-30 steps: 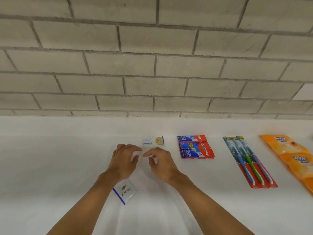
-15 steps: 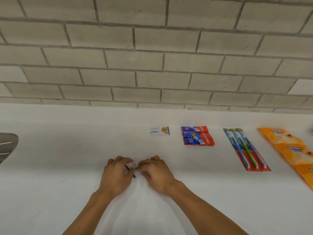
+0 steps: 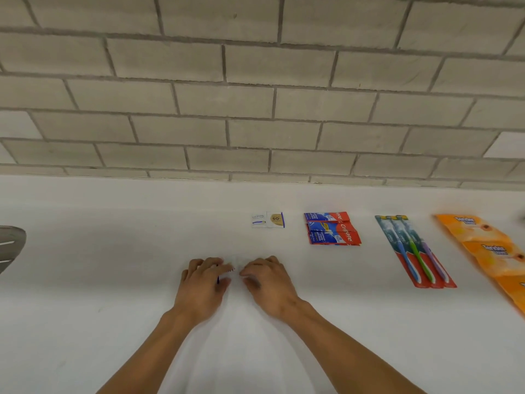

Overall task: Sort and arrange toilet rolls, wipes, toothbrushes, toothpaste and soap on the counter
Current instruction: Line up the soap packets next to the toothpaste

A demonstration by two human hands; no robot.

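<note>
A white Dove soap box [image 3: 230, 269] lies on the white counter [image 3: 113, 280], pinched between the fingertips of my left hand [image 3: 203, 285] and my right hand [image 3: 268, 285]. Most of the box is hidden by my fingers; only some lettering and a dark edge show. Farther back sits a second white soap box [image 3: 267, 220]. To its right lie three stacked red and blue toothpaste boxes [image 3: 332, 228], then three carded toothbrushes [image 3: 414, 248] side by side, then orange wipes packs [image 3: 488, 248] in a row running off the right edge.
A grey brick wall [image 3: 255, 95] rises behind the counter. At the far left edge a grey slotted object [image 3: 10, 245] pokes into view.
My hands drew back from the far soap box and closed on the Dove box, which earlier lay under my left wrist. The view shifted a little left.
</note>
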